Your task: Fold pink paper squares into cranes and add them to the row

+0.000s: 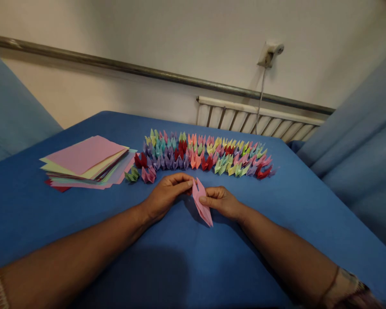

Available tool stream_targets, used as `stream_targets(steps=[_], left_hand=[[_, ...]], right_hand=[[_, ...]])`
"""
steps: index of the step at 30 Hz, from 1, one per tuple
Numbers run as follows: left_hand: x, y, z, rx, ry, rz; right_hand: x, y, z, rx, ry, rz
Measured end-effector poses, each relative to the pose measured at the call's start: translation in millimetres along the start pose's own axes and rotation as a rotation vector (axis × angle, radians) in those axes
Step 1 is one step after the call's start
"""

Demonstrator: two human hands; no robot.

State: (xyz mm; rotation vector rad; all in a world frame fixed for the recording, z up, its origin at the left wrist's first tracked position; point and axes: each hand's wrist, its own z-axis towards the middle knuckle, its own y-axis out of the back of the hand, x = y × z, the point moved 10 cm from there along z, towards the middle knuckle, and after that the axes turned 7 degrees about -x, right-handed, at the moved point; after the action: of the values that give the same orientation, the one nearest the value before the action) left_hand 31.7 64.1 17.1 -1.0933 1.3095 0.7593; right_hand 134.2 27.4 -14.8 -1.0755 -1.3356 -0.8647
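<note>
Between the two hands in the head view is one slim, pointed piece of folded pink paper [203, 211], slanting, with a split top end. Left hand [170, 191] is pinching one of the top points, thumb and fingers together, while the right hand [221, 201] has its thumb clamped on the middle. For this bit I'd keep the right grip firm but not crushing, and work that skinny point gently so the crease stays sharp. Count-wise: two hands, one pink piece held, one stack of multicoloured paper sheets [90, 156] off left of the left hand (can't count the edges), and dozens of small multicoloured folded-paper pieces [196, 159] just beyond both hands, too overlapped for an exact number.
</note>
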Motion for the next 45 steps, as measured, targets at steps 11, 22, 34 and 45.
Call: stream_targets(steps=[11, 22, 34, 45], left_hand=[[-14.2, -1.6, -2.3, 0.002, -0.099, 0.117], [-25.5, 1.1, -3.8, -0.064, -0.193, 0.268], [-34.7, -2.3, -8.8, -0.057, -0.255, 0.343], [-34.9, 2.0, -11.6, -0.124, -0.26, 0.359]], right_hand=[[-5.8, -1.7, -1.0, 0.029, -0.034, 0.005], [-6.4, -2.6, -1.9, 0.025, -0.035, 0.005], [-4.8, -2.9, -1.3, 0.032, -0.026, 0.009], [-6.8, -5.5, -2.1, 0.059, -0.027, 0.004]])
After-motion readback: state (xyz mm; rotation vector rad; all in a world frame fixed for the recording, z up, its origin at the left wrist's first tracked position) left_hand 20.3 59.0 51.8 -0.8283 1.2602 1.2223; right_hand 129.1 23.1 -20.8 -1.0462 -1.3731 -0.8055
